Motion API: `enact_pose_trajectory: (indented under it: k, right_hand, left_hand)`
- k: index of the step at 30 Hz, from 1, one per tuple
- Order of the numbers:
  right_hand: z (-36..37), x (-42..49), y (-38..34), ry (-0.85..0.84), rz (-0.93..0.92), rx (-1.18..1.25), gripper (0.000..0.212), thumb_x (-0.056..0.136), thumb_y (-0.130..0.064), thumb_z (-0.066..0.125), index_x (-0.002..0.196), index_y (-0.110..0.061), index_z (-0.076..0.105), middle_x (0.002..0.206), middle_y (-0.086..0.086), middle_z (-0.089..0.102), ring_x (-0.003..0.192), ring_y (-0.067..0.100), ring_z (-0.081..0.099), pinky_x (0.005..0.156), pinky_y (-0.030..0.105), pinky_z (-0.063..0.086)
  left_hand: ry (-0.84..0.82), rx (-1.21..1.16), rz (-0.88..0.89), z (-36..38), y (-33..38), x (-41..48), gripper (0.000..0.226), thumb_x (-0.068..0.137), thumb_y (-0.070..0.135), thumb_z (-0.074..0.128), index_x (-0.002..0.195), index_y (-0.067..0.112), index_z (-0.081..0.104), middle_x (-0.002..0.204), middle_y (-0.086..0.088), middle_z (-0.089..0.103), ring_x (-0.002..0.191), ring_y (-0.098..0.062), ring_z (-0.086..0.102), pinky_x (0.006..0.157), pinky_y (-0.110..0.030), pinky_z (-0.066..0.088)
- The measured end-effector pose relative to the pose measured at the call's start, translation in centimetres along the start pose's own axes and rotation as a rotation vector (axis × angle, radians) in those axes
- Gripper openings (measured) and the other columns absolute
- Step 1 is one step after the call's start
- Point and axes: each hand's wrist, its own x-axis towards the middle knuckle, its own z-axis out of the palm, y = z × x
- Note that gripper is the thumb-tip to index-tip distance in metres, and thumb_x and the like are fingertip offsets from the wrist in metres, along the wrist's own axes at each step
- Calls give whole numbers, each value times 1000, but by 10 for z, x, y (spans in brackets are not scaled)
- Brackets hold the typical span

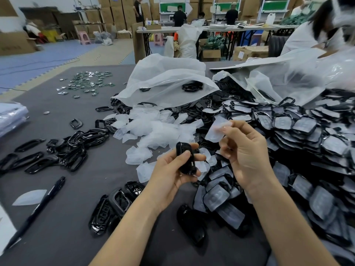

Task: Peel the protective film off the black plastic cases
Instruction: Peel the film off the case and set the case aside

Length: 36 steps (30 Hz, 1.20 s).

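One black case (185, 158), gripped in left hand (169, 173). One film (217, 129), pinched by right hand (247, 156), just right of case. Beyond case: peeled-film heap (153, 129), two plastic bags (165, 77). Left of case: one pen (38, 208).

Black, white and grey before us

We see a glossy black plastic case (188, 167), a milky translucent film sheet (216, 130), a dark grey table (80, 237), a slim black pen (41, 206), small green-and-silver discs (90, 81) and blue floor mats (38, 60).

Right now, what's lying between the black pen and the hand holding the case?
In the head view, a clump of black cases sits between the pen and the left hand.
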Motion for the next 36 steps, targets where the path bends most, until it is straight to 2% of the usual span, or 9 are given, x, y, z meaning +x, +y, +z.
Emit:
enact_pose_trajectory:
  k: [3, 7, 13, 17, 20, 26, 28, 31, 36]
  right_hand:
    - [0, 0, 0, -27, -12, 11, 21, 83, 5, 63, 79, -15, 57, 66, 4, 65, 41, 10, 47, 39, 19, 34]
    - [0, -1, 1, -81, -12, 9, 23, 83, 4, 63, 97, -13, 65, 64, 4, 63, 46, 13, 57, 43, 20, 45]
    - [0, -1, 4, -110, 7, 19, 8, 85, -8, 64, 91, -11, 68, 65, 3, 66, 51, 16, 62, 48, 20, 50]
    - [-2, 2, 8, -98, 10, 3, 11, 84, -8, 64, 95, -8, 66, 66, 2, 67, 55, 15, 65, 52, 19, 51]
    - [-2, 3, 10, -96, 24, -19, 18, 78, -11, 67, 95, -4, 64, 69, 4, 70, 60, 15, 68, 54, 19, 53]
    - [-3, 3, 10, -127, 25, -110, 21, 69, -19, 70, 86, -8, 63, 73, 7, 73, 59, 17, 67, 54, 21, 53]
    - [-3, 3, 11, -133, 24, -104, 19, 72, -18, 69, 86, -7, 64, 74, 7, 72, 59, 16, 67, 57, 21, 54]
    - [-4, 4, 12, -142, 36, -72, 4, 84, -9, 65, 86, -5, 65, 74, 9, 72, 60, 16, 66, 58, 22, 54]
    - [-3, 3, 11, -128, 47, -31, 6, 85, -10, 62, 85, -5, 65, 73, 7, 71, 60, 17, 67, 56, 22, 54]
  left_hand:
    - [6, 40, 3, 0, -1, 0, 33, 82, 23, 57, 112, 9, 64, 88, -6, 74, 55, -15, 60, 51, -22, 52]
    - [27, 74, 7, -1, -2, 0, 34, 81, 25, 58, 112, 11, 64, 87, -5, 75, 54, -12, 59, 51, -21, 52]
    - [40, 113, 11, -2, -3, 1, 29, 85, 24, 58, 111, 13, 65, 88, -4, 75, 54, -12, 58, 53, -21, 52]
    - [74, 185, 34, -3, -5, 2, 21, 97, 14, 51, 112, 19, 65, 92, -3, 76, 55, -11, 58, 52, -20, 50]
    - [88, 230, 52, -2, -6, 2, 21, 99, 13, 50, 110, 22, 65, 94, -3, 76, 55, -10, 58, 52, -20, 49]
    - [86, 281, 62, -3, -7, 3, 18, 100, 13, 49, 110, 18, 63, 96, -2, 76, 57, -10, 58, 52, -20, 49]
    - [79, 290, 65, -3, -7, 3, 18, 100, 13, 49, 113, 15, 62, 97, -2, 76, 57, -10, 57, 51, -19, 48]
    - [62, 294, 75, -3, -7, 3, 19, 101, 12, 47, 113, 12, 62, 99, -3, 75, 58, -10, 57, 51, -19, 47]
    - [66, 279, 75, -4, -8, 4, 25, 99, 8, 46, 112, 20, 63, 102, -2, 75, 60, -10, 58, 52, -19, 47]
